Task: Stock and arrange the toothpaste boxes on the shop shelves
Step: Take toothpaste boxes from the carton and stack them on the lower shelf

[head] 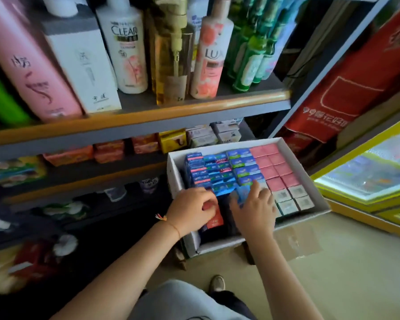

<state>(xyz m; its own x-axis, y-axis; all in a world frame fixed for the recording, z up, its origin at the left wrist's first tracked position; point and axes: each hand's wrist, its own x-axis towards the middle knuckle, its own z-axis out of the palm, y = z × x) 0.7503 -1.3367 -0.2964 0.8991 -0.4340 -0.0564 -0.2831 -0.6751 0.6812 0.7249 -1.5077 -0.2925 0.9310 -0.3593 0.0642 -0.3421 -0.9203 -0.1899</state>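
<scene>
Toothpaste boxes (231,167) stand on end in white carton (319,199) on floor beside shelves (136,112); near-left corner gap dark, free. I see L hand (189,210) curled, pinching red box (214,218); R hand (254,209) fingers spread, touching blue box (241,194).

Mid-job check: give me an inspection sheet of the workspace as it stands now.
Surface: white carton beside the shelving, above a pale floor.
Job's things: blue boxes and pink boxes packed upright in rows; white boxes at the near right; a red box in the near gap.
Clutter: nothing seen.
Grippers: left hand curled at the red box; right hand on a blue box, grip blurred.
Cables: nothing seen.
Surroundings: shampoo bottles on the shelf above; soap packs below; yellow-framed cabinet to the right.
</scene>
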